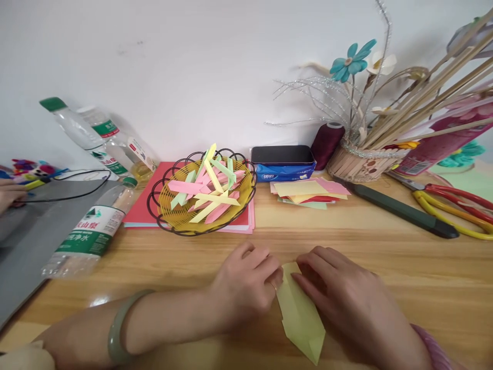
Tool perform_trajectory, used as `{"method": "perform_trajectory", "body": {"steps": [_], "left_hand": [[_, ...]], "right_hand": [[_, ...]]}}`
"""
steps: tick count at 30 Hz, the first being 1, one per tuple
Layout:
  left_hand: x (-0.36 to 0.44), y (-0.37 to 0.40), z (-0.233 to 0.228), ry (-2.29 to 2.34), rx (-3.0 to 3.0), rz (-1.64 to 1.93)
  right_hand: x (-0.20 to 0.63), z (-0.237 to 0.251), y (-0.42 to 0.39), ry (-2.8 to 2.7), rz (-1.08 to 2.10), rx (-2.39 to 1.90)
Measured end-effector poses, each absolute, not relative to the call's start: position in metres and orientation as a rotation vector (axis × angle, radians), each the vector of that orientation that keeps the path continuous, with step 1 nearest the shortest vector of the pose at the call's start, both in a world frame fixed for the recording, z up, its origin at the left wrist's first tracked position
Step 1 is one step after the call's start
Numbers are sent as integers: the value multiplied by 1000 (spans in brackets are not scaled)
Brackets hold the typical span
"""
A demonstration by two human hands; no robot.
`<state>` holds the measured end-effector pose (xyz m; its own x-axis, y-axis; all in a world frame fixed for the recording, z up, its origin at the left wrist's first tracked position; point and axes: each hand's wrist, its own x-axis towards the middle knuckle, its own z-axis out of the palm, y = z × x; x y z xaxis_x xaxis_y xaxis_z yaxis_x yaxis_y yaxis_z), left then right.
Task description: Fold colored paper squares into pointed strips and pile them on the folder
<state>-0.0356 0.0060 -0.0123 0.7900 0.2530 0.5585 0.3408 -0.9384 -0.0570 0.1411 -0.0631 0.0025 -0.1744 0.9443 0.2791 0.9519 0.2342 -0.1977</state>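
A pale yellow folded paper (300,318) lies on the wooden table (385,267), pointed at its near end. My left hand (246,282) presses on the paper's upper left edge with its fingertips. My right hand (339,293) rests on the paper's upper right side, fingers pinching the fold. Both hands meet at the top of the paper. A green bangle (119,329) sits on my left wrist.
A wire basket (162,210) with several folded coloured paper strips stands behind my hands on red sheets. A stack of coloured paper squares (308,192), a tissue pack, a thread spool, a flower basket, a green knife, scissors (458,208) and water bottles (92,231) surround. Another person's hand (10,195) is far left.
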Motion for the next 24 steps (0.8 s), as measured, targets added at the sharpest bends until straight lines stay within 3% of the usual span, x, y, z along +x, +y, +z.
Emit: {"method": "perform_trajectory", "body": {"steps": [12,24], "left_hand": [[-38,8,-14,-410,-2840,-805],[-39,3,-13,-498,-2923,-892]], "right_hand": [[138,-2,-81,-2276,30,-1442],[137,-8,-79,-2346,-114,-1383]]}}
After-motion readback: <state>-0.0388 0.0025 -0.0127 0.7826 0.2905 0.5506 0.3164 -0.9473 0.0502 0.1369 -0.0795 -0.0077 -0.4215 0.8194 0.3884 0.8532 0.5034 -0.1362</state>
